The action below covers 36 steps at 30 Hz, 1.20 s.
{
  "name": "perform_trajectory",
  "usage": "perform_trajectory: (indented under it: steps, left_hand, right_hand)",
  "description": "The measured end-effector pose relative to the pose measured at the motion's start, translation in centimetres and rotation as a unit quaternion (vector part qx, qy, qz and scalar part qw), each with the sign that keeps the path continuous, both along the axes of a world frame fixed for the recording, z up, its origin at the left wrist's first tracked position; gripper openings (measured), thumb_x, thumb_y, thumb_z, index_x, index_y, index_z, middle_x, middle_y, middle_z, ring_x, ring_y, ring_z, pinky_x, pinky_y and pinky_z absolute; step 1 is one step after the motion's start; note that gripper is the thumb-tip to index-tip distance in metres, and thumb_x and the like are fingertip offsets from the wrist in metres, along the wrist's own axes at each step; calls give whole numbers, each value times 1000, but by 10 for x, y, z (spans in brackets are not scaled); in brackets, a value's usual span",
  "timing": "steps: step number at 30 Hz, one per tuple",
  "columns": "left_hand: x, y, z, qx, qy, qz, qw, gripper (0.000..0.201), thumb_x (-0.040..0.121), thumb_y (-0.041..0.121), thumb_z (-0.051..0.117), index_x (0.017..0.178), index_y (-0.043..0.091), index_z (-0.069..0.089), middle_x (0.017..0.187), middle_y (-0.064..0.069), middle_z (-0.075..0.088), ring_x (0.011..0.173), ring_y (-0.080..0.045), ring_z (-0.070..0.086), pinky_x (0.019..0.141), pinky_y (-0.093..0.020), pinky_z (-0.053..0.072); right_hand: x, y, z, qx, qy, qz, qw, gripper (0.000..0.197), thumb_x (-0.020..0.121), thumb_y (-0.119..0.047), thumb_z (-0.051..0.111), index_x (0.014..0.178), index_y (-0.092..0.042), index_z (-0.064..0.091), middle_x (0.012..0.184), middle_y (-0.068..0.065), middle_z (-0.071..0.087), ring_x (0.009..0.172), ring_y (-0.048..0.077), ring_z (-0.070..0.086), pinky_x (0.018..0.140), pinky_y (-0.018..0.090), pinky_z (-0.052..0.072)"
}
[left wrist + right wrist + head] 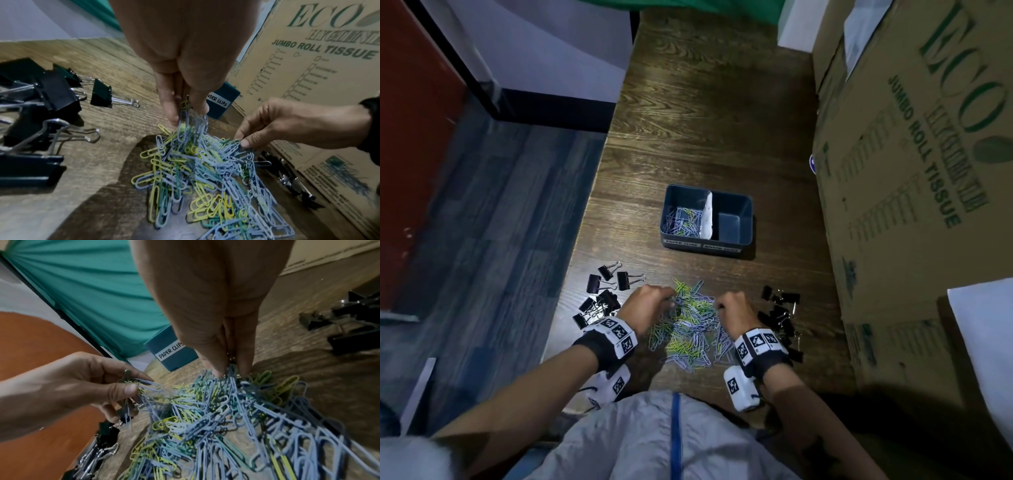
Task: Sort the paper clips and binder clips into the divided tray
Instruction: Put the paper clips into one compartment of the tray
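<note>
A heap of blue, yellow and green paper clips (690, 329) lies on the wooden table near me. My left hand (650, 301) pinches a bunch of paper clips (189, 112) at the heap's left top. My right hand (734, 308) pinches paper clips (231, 368) at the heap's right side. Large black binder clips (604, 293) lie left of the heap; smaller black binder clips (780, 315) lie right of it. The blue divided tray (743, 209) stands farther back. Its left compartment holds paper clips (683, 221); its right compartment looks empty.
A big cardboard box (914, 164) printed "Jumbo roll tissue" walls off the table's right side. The table's left edge (592, 192) drops to a grey floor. White labels (702, 245) mark the tray's front. Green cloth (98, 288) hangs beyond the table's far end.
</note>
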State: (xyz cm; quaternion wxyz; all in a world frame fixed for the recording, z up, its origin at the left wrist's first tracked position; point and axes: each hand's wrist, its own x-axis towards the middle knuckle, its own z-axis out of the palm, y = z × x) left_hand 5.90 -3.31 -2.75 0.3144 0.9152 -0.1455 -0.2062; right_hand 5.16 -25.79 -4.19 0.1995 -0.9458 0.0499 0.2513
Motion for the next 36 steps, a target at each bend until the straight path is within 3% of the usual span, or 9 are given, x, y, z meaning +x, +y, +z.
perform_trajectory:
  steps: [6, 10, 14, 20, 25, 27, 30, 33, 36]
  left_hand:
    - [20, -4, 30, -68, -64, 3, 996, 16, 95, 15, 60, 108, 14, 68, 87, 4, 72, 64, 0, 65, 58, -21, 55]
    - [55, -15, 76, -94, -117, 28, 988, 17, 97, 18, 57, 108, 11, 68, 81, -1, 71, 55, 0, 62, 52, -16, 51]
    - [104, -30, 116, -105, -182, 61, 976, 15, 94, 15, 60, 106, 10, 68, 78, 8, 65, 55, 13, 55, 52, -5, 43]
    - [139, -38, 108, -51, -168, 86, 981, 28, 90, 20, 66, 116, 11, 63, 99, -8, 71, 79, -15, 67, 72, -28, 56]
    - [92, -28, 56, 63, -229, 82, 968, 21, 101, 31, 47, 89, 20, 60, 69, 3, 61, 51, -9, 55, 44, -20, 44]
    - [72, -25, 24, 137, -178, 16, 974, 25, 101, 37, 41, 92, 21, 58, 76, 3, 60, 57, -10, 57, 51, -24, 52]
    - [59, -27, -13, 191, -117, -94, 970, 31, 97, 34, 50, 119, 14, 56, 115, -10, 56, 90, -24, 60, 75, -37, 56]
    - [60, -36, -25, 230, -51, -133, 963, 64, 92, 32, 57, 146, 10, 29, 150, -16, 30, 133, -32, 34, 100, -45, 45]
    - [66, -44, -27, 242, 18, -110, 964, 86, 93, 39, 56, 154, 11, 1, 162, -11, -2, 146, -32, 11, 113, -49, 32]
  right_hand:
    - [0, -7, 38, 33, -21, 8, 999, 39, 91, 5, 56, 63, -18, 68, 75, 1, 66, 71, 19, 63, 72, 34, 57]
    - [5, -8, 67, 64, -38, 14, 997, 16, 93, -3, 65, 87, -9, 79, 91, 5, 76, 81, 15, 70, 80, 28, 59]
    - [17, -3, 100, 91, -69, 26, 993, 10, 90, -3, 70, 89, -9, 79, 94, 3, 77, 83, 10, 67, 83, 25, 57]
    - [53, 11, 155, 119, -134, 50, 982, 10, 90, -5, 71, 99, -4, 76, 97, 7, 74, 70, -2, 58, 61, 0, 44]
    - [102, 24, 196, 137, -228, 61, 962, 11, 87, -7, 76, 96, -12, 79, 97, 4, 76, 88, 9, 66, 85, 21, 53]
    - [123, 31, 201, 132, -247, 64, 958, 10, 87, -8, 76, 95, -13, 80, 96, 5, 77, 92, 13, 69, 89, 27, 56]
    - [151, 44, 197, 116, -268, 54, 955, 11, 86, -7, 74, 91, -13, 81, 93, 7, 77, 92, 19, 71, 86, 27, 54]
    - [165, 54, 181, 98, -243, 48, 964, 12, 86, -10, 76, 96, -14, 80, 100, 9, 76, 96, 22, 70, 84, 26, 52]
    - [162, 52, 159, 80, -214, 60, 972, 25, 84, -17, 79, 109, -15, 76, 108, 11, 75, 103, 27, 70, 91, 40, 57]
